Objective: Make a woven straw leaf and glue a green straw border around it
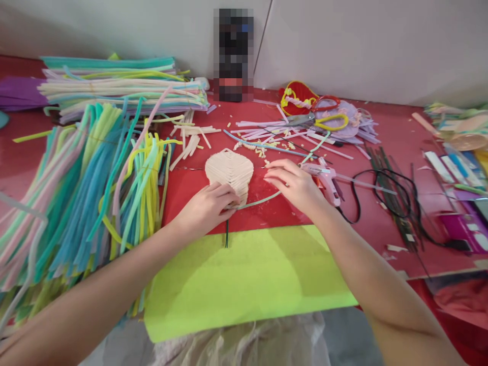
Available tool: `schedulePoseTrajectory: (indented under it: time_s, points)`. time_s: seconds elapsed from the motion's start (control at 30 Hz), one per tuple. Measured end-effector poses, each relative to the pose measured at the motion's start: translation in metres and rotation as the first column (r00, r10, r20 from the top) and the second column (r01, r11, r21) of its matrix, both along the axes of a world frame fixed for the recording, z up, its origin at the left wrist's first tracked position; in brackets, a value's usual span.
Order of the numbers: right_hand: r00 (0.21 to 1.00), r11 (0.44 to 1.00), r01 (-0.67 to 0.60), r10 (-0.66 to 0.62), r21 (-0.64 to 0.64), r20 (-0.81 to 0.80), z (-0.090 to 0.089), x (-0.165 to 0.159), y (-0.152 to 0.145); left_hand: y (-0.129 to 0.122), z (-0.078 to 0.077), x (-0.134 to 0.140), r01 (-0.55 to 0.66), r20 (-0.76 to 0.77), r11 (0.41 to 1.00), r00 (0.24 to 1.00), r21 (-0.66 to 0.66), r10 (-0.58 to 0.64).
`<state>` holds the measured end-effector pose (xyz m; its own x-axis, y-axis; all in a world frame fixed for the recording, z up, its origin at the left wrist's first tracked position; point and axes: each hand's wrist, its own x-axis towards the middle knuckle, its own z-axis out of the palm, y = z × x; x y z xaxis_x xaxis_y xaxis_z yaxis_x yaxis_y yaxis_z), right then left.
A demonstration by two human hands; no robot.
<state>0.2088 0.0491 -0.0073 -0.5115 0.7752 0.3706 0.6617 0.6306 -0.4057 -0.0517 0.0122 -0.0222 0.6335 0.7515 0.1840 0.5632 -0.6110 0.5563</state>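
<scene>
Two forearms point(381, 292) reach over a red table point(381, 234) and lime-green sheet point(247, 274). The left hand point(208, 206), fingers pinched together, holds the narrow lower end of a cream leaf shape point(229, 168) lying on the table: rounded on top, with slanting ribs meeting along its middle. The right hand point(295, 187), fingers half curled, is at a pale green strip point(261, 202); its grip cannot be told.

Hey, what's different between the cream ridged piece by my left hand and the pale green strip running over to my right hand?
The cream piece is broad with a rounded outline, while the pale green strip is long and thin. The cream piece shows slanting ridges; the pale green strip is a single curving length. Both meet at the left hand.
</scene>
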Motion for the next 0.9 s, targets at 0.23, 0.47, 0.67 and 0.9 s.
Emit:
schedulePoseTrajectory:
  time_s: [0.23, 0.47, 0.67, 0.9]
  points:
    - [0.830, 0.813, 0.554, -0.557, 0.180, -0.038, 0.011, 0.047, -0.060, -0.001, -0.001, 0.000, 0.006, 0.000, 1.000, 1.000, 0.006, -0.006]
    - [0.608, 0.618, 0.785, -0.780, 0.033, 0.150, -0.029, 0.106, -0.073, 0.000, -0.001, 0.001, 0.006, -0.005, 1.000, 1.000, 0.003, -0.006]
    - [0.580, 0.575, 0.815, -0.810, -0.077, 0.085, -0.029, 0.112, -0.070, -0.001, -0.002, 0.001, 0.008, -0.005, 1.000, 1.000, -0.003, -0.008]
    - [0.516, 0.519, 0.854, -0.851, 0.010, 0.096, -0.016, 0.138, -0.077, 0.000, -0.001, 0.001, 0.010, 0.008, 1.000, 1.000, 0.004, -0.010]
